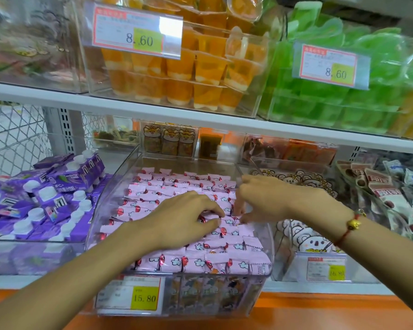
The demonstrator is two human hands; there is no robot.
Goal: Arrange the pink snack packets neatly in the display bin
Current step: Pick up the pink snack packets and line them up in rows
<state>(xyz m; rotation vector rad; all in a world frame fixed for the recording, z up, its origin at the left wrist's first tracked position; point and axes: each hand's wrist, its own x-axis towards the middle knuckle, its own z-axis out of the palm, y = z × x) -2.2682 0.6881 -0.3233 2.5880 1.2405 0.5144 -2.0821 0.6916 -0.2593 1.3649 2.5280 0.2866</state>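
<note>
A clear plastic display bin (267, 256) on the lower shelf holds several rows of pink snack packets (193, 260) printed with clouds and red balloons. My left hand (186, 217) lies over the middle of the bin, its thumb and fingers pinching a pink packet (204, 219) in the pile. My right hand (265, 198) reaches in from the right, fingers curled down onto the packets near the bin's right wall, pinching a packet (235, 220) there. The packets under both palms are hidden.
A bin of purple capped cartons (57, 201) stands to the left, a bin of bear-print packets (303, 236) to the right. An upper shelf (153, 110) with orange and green jelly cups overhangs. Price tags (134, 296) hang at the front edge.
</note>
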